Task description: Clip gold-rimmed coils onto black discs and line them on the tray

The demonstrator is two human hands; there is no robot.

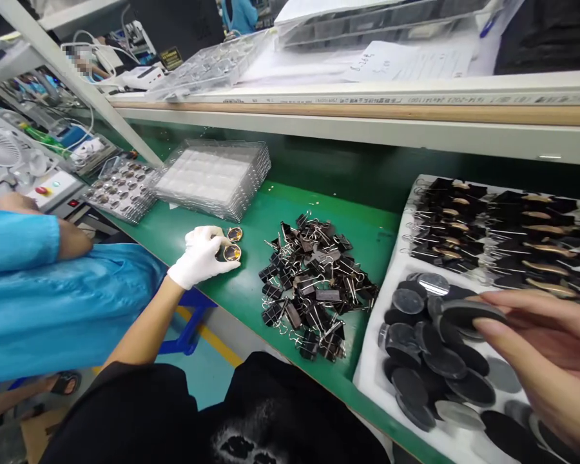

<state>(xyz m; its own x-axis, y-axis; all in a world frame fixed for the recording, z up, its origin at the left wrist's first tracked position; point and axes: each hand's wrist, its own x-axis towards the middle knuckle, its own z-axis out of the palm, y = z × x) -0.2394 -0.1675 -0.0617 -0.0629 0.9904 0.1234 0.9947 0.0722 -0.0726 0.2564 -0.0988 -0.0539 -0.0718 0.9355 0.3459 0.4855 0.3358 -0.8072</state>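
My left hand (200, 256), in a white glove, is closed around two small round amber-centred pieces (232, 245) on the green bench (251, 296). My bare right hand (546, 351) is at the right over a white tray (367, 374) of dark round discs (430, 367). Its fingers pinch one dark disc (468, 314) just above the heap. A pile of black binder clips (314, 287) lies on the bench between my two hands.
A stack of clear blister trays (212, 177) and a tray of round parts (120, 187) sit at the back left. Clipped black assemblies (497, 238) fill the tray's far end. A co-worker's blue sleeve (38, 290) is at the left. A shelf (367, 106) runs overhead.
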